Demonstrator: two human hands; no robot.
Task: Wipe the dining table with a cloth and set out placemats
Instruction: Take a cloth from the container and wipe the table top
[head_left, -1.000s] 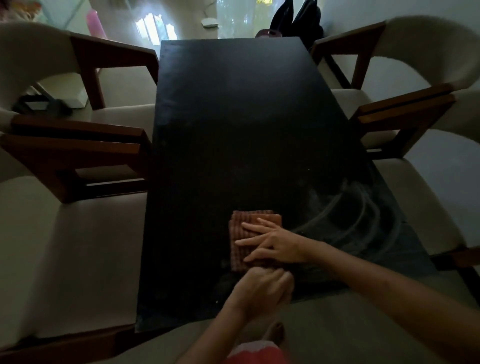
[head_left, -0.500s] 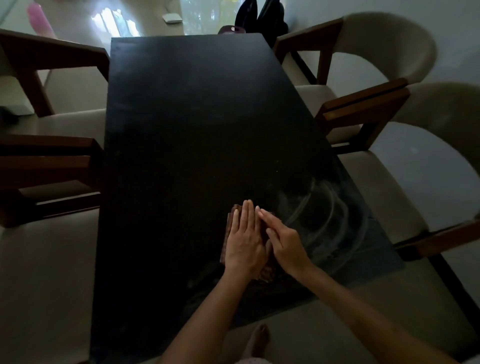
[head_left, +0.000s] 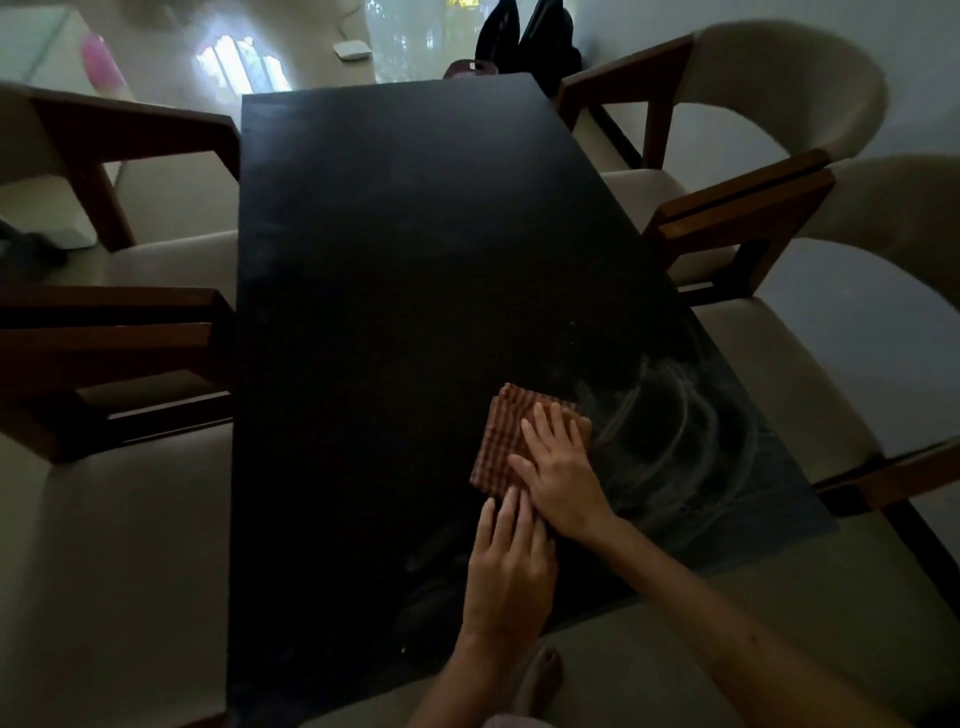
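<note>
A folded brown ribbed cloth (head_left: 506, 439) lies on the black dining table (head_left: 405, 249), near its front right part. My right hand (head_left: 563, 467) presses flat on the cloth's right half with straight fingers. My left hand (head_left: 509, 566) lies flat on the tabletop just in front of the cloth, fingertips at its near edge. Curved wet wipe streaks (head_left: 670, 441) show on the table to the right of the cloth. No placemats are in view.
Wooden armchairs with cream cushions stand along both sides: two on the left (head_left: 109, 332) and two on the right (head_left: 737, 208). A dark bag (head_left: 524, 31) sits beyond the table's far end. A bare foot (head_left: 540, 675) shows below the near edge.
My left hand has slid back off the cloth onto the bare table. My right hand has moved onto the cloth and now presses it, and more of the cloth is uncovered.
</note>
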